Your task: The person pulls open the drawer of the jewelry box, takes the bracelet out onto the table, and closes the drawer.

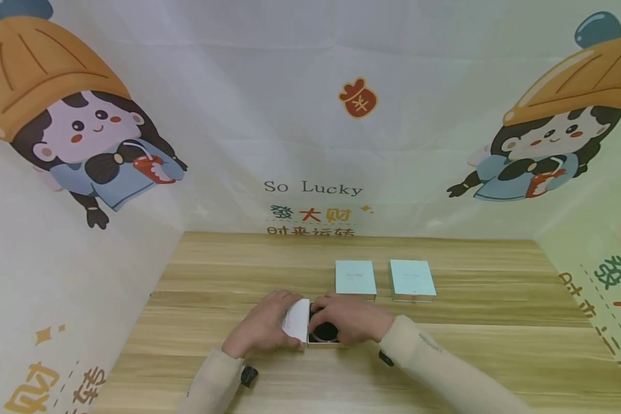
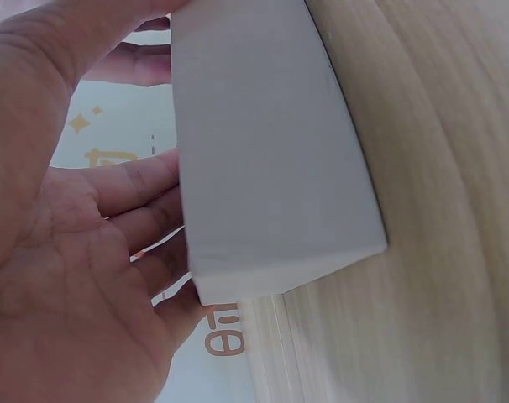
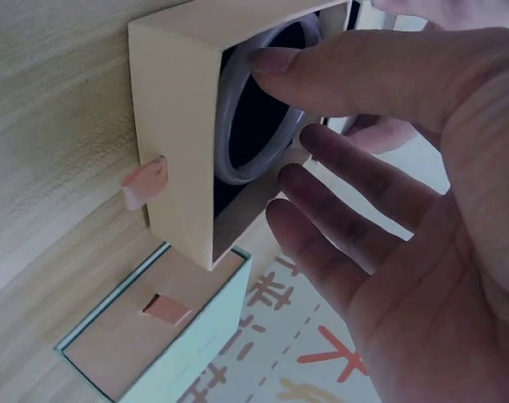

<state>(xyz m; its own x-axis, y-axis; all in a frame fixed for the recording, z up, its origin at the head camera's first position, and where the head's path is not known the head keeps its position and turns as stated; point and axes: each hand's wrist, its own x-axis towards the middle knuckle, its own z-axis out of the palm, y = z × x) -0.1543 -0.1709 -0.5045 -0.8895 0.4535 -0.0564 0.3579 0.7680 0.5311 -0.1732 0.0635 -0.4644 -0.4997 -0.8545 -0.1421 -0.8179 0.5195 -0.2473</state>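
On the table in front stands an opened jewelry box (image 3: 175, 117) with a beige tray and a pink ribbon tab. A pale translucent bangle (image 3: 227, 126) sits inside over a dark lining. My right hand (image 1: 354, 317) reaches into the box, its thumb on the bangle's rim and its fingertips by the opposite side; part of the contact is hidden. To the left, my left hand (image 1: 266, 323) grips the box's pale cover (image 2: 271, 151), thumb at one end and fingers behind it. White printed paper (image 1: 296, 319) shows on the cover's inner side.
Two closed mint boxes, a left one (image 1: 355, 277) and a right one (image 1: 412, 280), lie behind the right hand. The wooden table (image 1: 227, 253) meets printed cloth walls (image 1: 227, 115) at the back and sides.
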